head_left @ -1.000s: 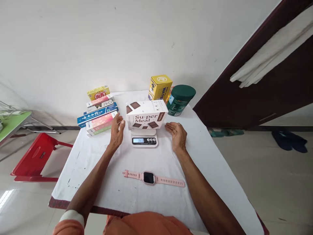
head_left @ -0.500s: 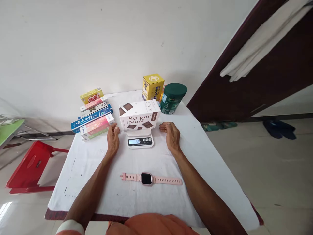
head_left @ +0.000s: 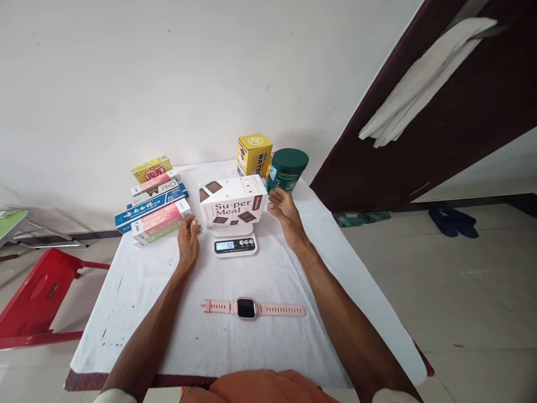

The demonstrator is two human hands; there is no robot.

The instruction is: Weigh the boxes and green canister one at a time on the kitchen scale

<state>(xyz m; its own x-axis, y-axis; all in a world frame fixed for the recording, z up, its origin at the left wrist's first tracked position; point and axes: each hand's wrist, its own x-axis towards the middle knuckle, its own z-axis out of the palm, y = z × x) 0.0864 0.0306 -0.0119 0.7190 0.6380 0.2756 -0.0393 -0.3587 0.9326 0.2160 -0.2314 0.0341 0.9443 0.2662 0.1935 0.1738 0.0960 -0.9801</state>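
A white "Su-per Meal" box [head_left: 229,202] rests across a small white kitchen scale [head_left: 235,246], whose display reads 92. To the left of the scale, my left hand [head_left: 188,242] stands on its edge with loosely curved fingers, holding nothing, close to a pink and green box [head_left: 161,221]. My right hand [head_left: 288,219] is raised by the right end of the white box, thumb and fingers apart. Its fingertips overlap the base of a green-lidded tub [head_left: 287,168] in view; I cannot tell whether they touch anything. A pink smartwatch [head_left: 246,308] lies flat between my forearms.
Toothpaste boxes [head_left: 151,207] and a yellow box [head_left: 151,168] lie stacked at the table's left. Another yellow box [head_left: 255,154] stands at the back. The white tablecloth [head_left: 168,341] covers the table. A red chair [head_left: 37,296] is at the left, slippers [head_left: 453,222] on the right floor.
My right hand has risen and moved towards the white box's right end and the tub. My left hand stays beside the scale. The view has shifted slightly; the reading is still 92.
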